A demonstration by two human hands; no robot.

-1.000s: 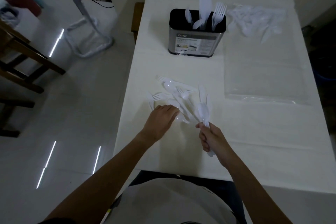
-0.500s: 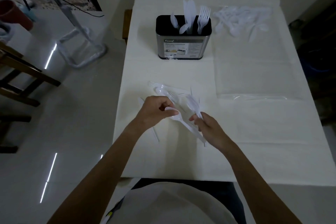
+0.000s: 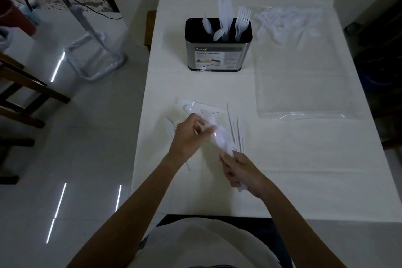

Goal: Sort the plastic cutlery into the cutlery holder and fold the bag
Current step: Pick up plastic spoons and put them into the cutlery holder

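Note:
A loose pile of white plastic cutlery [image 3: 200, 110] lies on the white table [image 3: 304, 169] in front of me. My right hand [image 3: 238, 169] grips the handles of a small bundle of spoons [image 3: 223, 141] that point up and away. My left hand [image 3: 189, 135] pinches a blurred white piece at the bowls of that bundle. The black and steel cutlery holder [image 3: 218, 54] stands further back with spoons, knives and forks upright in it. The clear plastic bag [image 3: 304, 85] lies flat to the right, with more cutlery [image 3: 287, 24] inside its far end.
A white knife [image 3: 168, 126] lies just left of my left hand, near the table's left edge. Wooden chair legs [image 3: 26, 85] and a white tube frame [image 3: 95, 59] stand on the tiled floor to the left.
My left hand has lifted a piece out of the pile and brought it to the bundle in my right hand. The bundle now stands higher off the table.

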